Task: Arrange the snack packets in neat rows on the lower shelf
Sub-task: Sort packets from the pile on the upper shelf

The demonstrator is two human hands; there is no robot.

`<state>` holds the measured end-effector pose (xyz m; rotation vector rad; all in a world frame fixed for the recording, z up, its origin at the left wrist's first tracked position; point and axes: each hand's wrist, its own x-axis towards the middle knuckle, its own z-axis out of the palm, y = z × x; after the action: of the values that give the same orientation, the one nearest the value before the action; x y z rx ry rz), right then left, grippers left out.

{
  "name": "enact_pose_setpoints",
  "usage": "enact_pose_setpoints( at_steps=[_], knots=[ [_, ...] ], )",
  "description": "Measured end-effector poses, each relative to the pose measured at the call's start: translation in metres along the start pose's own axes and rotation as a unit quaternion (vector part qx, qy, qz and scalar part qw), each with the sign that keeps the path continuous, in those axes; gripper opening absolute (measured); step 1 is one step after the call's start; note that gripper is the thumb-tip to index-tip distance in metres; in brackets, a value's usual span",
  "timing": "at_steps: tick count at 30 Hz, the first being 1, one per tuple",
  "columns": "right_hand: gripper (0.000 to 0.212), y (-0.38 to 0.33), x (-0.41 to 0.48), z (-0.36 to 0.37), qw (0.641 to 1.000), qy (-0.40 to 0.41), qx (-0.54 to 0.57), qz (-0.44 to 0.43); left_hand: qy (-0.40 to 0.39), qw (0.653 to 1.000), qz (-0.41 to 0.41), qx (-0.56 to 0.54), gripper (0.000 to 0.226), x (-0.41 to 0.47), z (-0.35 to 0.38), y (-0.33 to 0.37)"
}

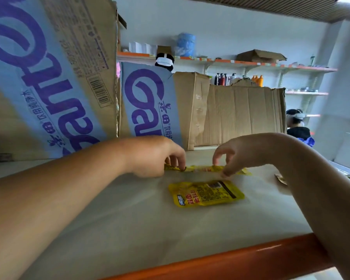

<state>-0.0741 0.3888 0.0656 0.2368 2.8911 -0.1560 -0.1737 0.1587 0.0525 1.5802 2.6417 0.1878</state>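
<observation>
Two yellow snack packets lie on the pale shelf board [129,219]. The nearer packet [206,193] rests flat, apart from both hands. Behind it a second yellow packet [202,168] lies in a thin strip from this angle. My left hand [160,158] pinches that far packet's left end with curled fingers. Its right end is pinched by the curled fingers and thumb of my right hand [236,152]. Both forearms reach in over the shelf's orange front edge [240,257].
Cardboard boxes with purple lettering [49,77] [150,102] and a plain box [242,114] stand along the shelf's back and left. More packets [281,179] peek in at the right edge. Another person [297,124] and wall shelves with bottles [238,79] are beyond.
</observation>
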Motion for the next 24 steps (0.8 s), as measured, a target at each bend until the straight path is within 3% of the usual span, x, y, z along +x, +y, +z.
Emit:
enact_pose_setpoints(
  at_steps=[4, 7, 11, 13, 19, 24],
  knots=[
    [0.018, 0.001, -0.003, -0.002, 0.994, 0.028, 0.102, -0.031, 0.068, 0.997, 0.021, -0.008, 0.041, 0.004, -0.003, -0.004],
    [0.017, -0.001, -0.003, -0.001, 0.993, 0.017, 0.104, -0.048, 0.085, 0.996, 0.018, -0.022, 0.037, 0.005, -0.004, -0.009],
    [0.016, 0.003, -0.006, -0.001, 0.977, 0.098, 0.182, -0.047, 0.091, 0.995, -0.006, -0.049, 0.033, 0.004, -0.010, -0.008],
    [0.018, 0.005, -0.006, -0.001, 0.973, 0.101, 0.202, -0.043, 0.093, 0.995, -0.013, -0.043, 0.034, 0.003, -0.013, -0.006],
    [0.017, 0.007, -0.004, 0.000, 0.978, 0.103, 0.181, -0.015, -0.063, 0.997, -0.019, 0.036, 0.033, 0.000, 0.000, -0.002],
    [0.012, 0.018, 0.003, 0.001, 0.992, 0.088, 0.058, 0.072, -0.098, 0.993, -0.056, 0.032, 0.028, -0.011, -0.016, 0.004]
  ],
)
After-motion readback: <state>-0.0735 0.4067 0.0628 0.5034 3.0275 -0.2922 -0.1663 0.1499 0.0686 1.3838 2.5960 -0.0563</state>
